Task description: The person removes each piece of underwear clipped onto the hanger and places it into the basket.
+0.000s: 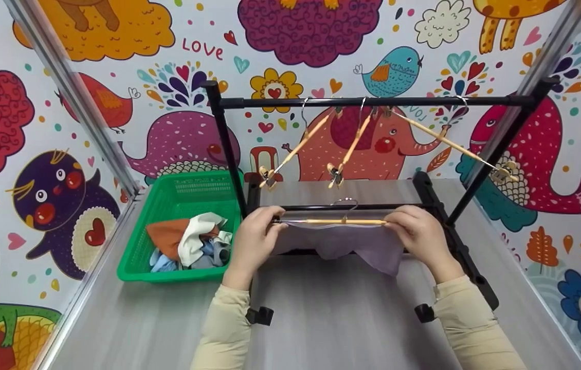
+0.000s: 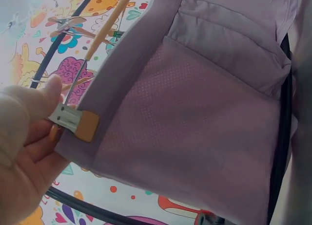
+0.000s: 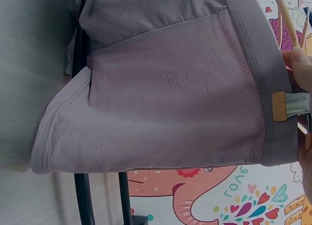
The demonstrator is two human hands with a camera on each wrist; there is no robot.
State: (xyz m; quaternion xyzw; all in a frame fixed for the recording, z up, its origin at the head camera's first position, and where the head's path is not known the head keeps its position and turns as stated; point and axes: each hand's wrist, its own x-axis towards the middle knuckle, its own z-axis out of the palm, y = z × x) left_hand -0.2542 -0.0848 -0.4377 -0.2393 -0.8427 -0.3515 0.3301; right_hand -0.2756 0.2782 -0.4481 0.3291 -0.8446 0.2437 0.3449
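Note:
A wooden clip hanger (image 1: 344, 222) is held level, low in front of the rack, in the head view. From it hangs a pair of mauve underpants (image 1: 357, 244), with a wide waistband and a mesh panel. My left hand (image 1: 255, 241) grips the hanger's left clip (image 2: 80, 122), whose orange pad bites the waistband in the left wrist view. At the other end my right hand (image 1: 420, 237) pinches the right clip (image 3: 287, 105), also fastened on the waistband. The underpants' lower part drapes over a black bar in both wrist views.
A black garment rack (image 1: 290, 103) carries several bare clip hangers on its top bar, including a left hanger (image 1: 303, 139). To the left stands a green basket (image 1: 133, 257) with crumpled clothes (image 1: 195, 241). Rack feet (image 1: 427, 312) jut toward me on the grey table (image 1: 337, 318).

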